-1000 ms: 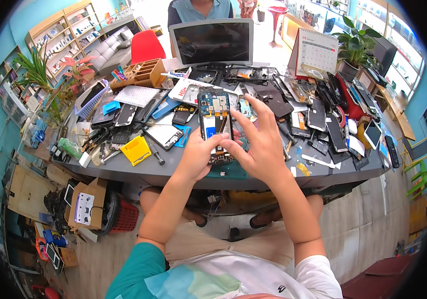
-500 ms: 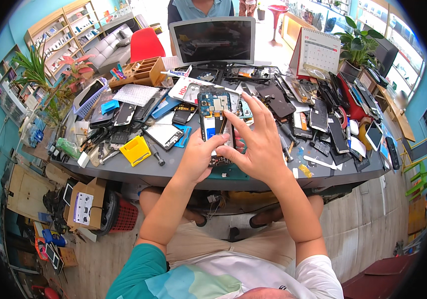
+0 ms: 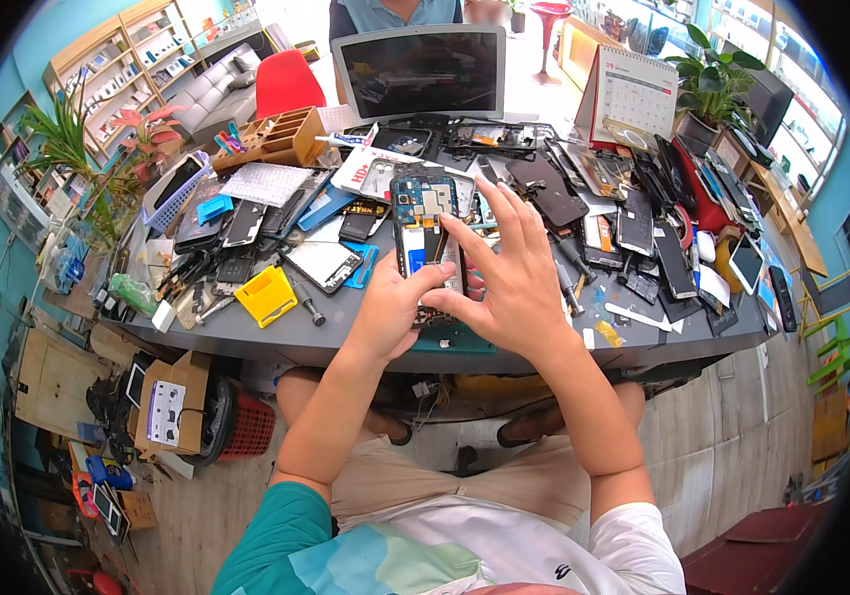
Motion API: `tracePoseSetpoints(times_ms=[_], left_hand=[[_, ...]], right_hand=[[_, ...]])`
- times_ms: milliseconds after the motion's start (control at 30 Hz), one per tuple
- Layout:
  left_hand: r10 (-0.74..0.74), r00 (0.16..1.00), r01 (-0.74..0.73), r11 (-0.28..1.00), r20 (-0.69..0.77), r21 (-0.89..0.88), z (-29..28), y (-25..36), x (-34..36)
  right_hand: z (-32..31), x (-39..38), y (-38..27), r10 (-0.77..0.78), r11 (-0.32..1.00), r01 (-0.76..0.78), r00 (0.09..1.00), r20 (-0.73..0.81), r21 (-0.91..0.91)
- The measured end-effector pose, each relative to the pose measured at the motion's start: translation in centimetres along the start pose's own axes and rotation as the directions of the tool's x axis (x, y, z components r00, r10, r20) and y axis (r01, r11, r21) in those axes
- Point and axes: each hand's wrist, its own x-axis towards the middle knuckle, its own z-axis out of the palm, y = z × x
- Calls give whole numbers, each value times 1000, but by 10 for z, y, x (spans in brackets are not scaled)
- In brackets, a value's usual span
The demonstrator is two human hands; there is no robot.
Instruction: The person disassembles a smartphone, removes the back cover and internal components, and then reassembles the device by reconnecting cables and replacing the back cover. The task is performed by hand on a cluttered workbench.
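Upright in front of me, above the desk's near edge, is an opened smartphone (image 3: 421, 201) with its back cover off. Its blue circuit board shows at the top, with a dark flex cable and a blue-and-white label below. My left hand (image 3: 387, 309) grips the lower part, thumb across its face; some of its fingers are hidden behind the phone. My right hand (image 3: 522, 288) is spread with the fingers apart. Its index fingertip touches the phone by the lower edge of the board, and its thumb is at the phone's lower part near my left thumb.
Phone parts and dark phone bodies (image 3: 635, 228) crowd the grey desk (image 3: 345, 332). A monitor (image 3: 422, 74) stands at the back, with a person (image 3: 395, 12) behind it. Left of my hands lie a yellow plastic holder (image 3: 266, 297) and a screwdriver (image 3: 310, 305). A white pry tool (image 3: 640, 317) lies to the right.
The view has shifted slightly. My hands and the phone keep nearly the same pose, the right index fingertip still on the phone.
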Motion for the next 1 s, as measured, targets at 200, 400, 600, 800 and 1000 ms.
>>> tracePoseSetpoints(times_ms=[200, 400, 600, 800, 1000], left_hand=[[14, 1000, -15, 1000, -10, -10, 1, -1, 0], [7, 1000, -7, 1000, -4, -10, -2, -2, 1], [12, 1000, -13, 999, -6, -39, 3, 1, 0], [0, 993, 1, 1000, -117, 7, 0, -6, 1], [58, 993, -50, 995, -98, 88, 5, -3, -4]], right_hand=[[-2, 0, -3, 2, 999, -2, 1000, 13, -34], [0, -2, -3, 10, 999, -10, 1000, 14, -48], [0, -2, -4, 4, 999, -3, 999, 32, -55], [-3, -4, -5, -7, 999, 7, 1000, 0, -41], [4, -9, -7, -2, 1000, 3, 999, -47, 28]])
